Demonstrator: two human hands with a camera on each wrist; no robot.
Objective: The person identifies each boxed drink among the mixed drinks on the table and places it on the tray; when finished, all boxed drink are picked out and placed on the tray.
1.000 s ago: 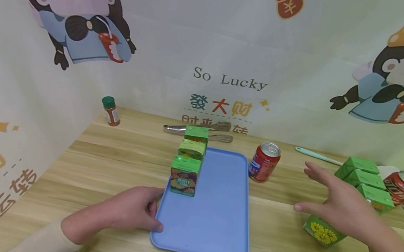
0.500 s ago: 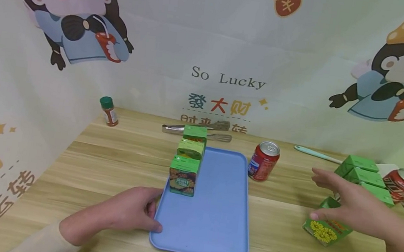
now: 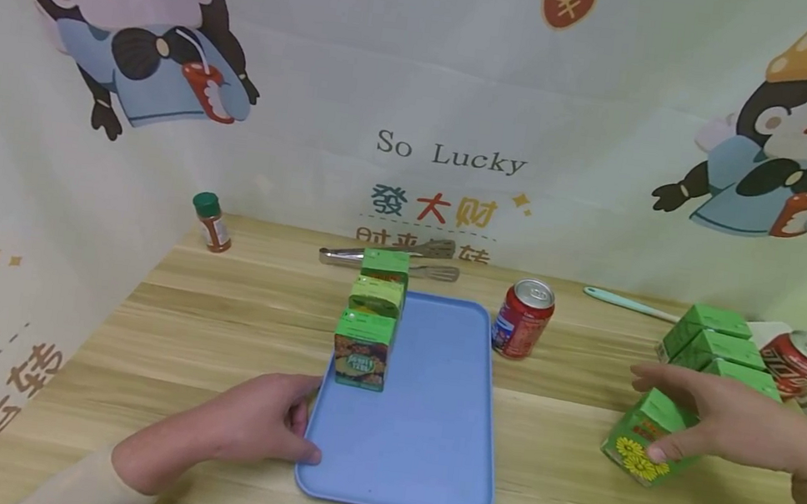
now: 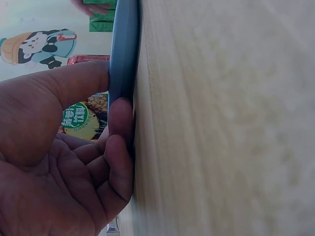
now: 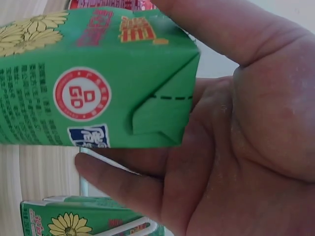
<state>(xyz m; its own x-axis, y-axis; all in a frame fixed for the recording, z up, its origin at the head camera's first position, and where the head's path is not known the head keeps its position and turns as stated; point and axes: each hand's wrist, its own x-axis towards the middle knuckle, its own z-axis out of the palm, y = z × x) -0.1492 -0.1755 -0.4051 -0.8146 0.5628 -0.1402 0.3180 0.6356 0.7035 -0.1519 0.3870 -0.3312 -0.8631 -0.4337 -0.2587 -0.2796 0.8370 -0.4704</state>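
Observation:
My left hand (image 3: 254, 419) holds the near left edge of a blue tray (image 3: 426, 440), its thumb over the rim and fingers curled at the outer side. In the left wrist view the thumb and fingertips (image 4: 121, 118) meet the tray's edge (image 4: 124, 44). Three green drink cartons, the nearest with a pineapple picture (image 3: 360, 356), stand in a row along the tray's left side. To the right, my right hand (image 3: 738, 423) grips a green drink carton with yellow flowers (image 3: 640, 449), thumb on its front. The right wrist view shows this carton (image 5: 98, 88) between thumb and fingers.
A red can (image 3: 523, 321) stands close by the tray's right edge. Several green cartons (image 3: 721, 337) and another red can (image 3: 801, 364) are at the far right. Tongs (image 3: 387, 263), a seasoning bottle (image 3: 212, 223) and a light-green handle (image 3: 627, 303) lie along the back.
My right hand has moved right and down onto the flowered carton, its thumb now on the front. The left hand keeps its hold on the tray.

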